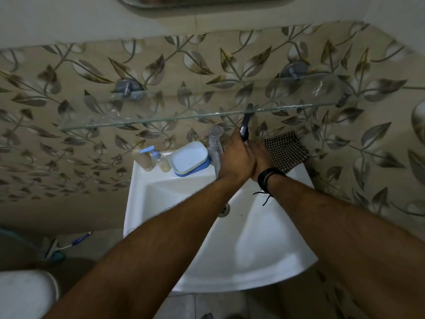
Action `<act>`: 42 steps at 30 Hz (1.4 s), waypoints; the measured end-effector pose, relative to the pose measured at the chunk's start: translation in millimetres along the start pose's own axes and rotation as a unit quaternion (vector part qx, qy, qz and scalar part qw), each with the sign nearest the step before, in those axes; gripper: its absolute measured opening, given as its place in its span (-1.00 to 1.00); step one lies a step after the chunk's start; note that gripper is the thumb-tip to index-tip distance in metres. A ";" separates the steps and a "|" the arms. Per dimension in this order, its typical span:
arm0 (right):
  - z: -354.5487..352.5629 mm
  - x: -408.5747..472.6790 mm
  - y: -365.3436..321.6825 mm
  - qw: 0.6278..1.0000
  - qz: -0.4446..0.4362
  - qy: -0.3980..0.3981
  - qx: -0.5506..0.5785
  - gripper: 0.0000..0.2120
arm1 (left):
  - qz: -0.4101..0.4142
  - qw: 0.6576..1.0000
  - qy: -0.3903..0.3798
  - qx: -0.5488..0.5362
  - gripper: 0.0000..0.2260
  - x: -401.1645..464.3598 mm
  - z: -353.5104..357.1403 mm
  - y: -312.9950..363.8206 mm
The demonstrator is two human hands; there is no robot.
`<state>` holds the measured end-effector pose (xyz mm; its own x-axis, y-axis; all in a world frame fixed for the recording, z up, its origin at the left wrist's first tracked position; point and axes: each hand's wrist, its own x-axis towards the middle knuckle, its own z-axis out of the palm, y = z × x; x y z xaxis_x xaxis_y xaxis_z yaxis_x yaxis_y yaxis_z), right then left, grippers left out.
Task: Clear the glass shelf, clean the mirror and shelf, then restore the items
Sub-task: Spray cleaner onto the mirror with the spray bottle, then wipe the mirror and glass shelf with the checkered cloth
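Note:
The glass shelf (147, 120) spans the leaf-patterned wall with nothing on it, smeared in places. Only the mirror's (197, 1) lower edge shows at the top. My left hand (236, 157) is closed around a slim dark object (245, 128) whose tip reaches up to the shelf's front edge. My right hand (261, 155), with a black wristband, presses against the left one and its fingers are hidden. A checked cloth (287, 150) lies just beyond it on the sink's back right corner. I cannot tell whether the right hand grips it.
On the white sink's (142, 203) back ledge stand a beige bottle (143, 160), a small pump bottle (161, 161), a blue-and-white soap box (190, 158) and the metal tap (216, 146). A toothbrush (78, 240) lies lower left, near a white toilet (23, 293).

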<state>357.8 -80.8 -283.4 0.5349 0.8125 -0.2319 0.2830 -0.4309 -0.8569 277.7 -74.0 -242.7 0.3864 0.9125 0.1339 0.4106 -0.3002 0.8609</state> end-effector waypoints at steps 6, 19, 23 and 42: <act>-1.4 1.6 -0.9 0.997 0.049 0.036 0.045 -0.59 | -0.027 0.999 0.012 0.016 -0.67 -12.1 3.7 -1.9; -9.0 -34.2 15.1 0.972 -0.001 0.057 -0.227 -0.54 | -0.045 0.999 -0.006 0.008 -0.61 -45.9 8.5 -11.5; -17.5 -42.9 27.5 0.950 0.009 0.053 -0.307 -0.52 | -0.050 0.996 -0.044 0.057 -0.63 -53.3 20.1 -20.6; -52.1 7.9 76.7 0.845 -0.034 0.024 -0.534 -0.33 | -0.066 0.972 -0.195 0.111 -0.65 -26.8 79.5 -41.7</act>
<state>425.3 -127.9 -326.9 0.5125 0.8439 -0.1585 0.8575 -0.5129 0.0415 315.9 -108.0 -321.2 0.5836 0.7859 -0.2044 0.6301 -0.2796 0.7244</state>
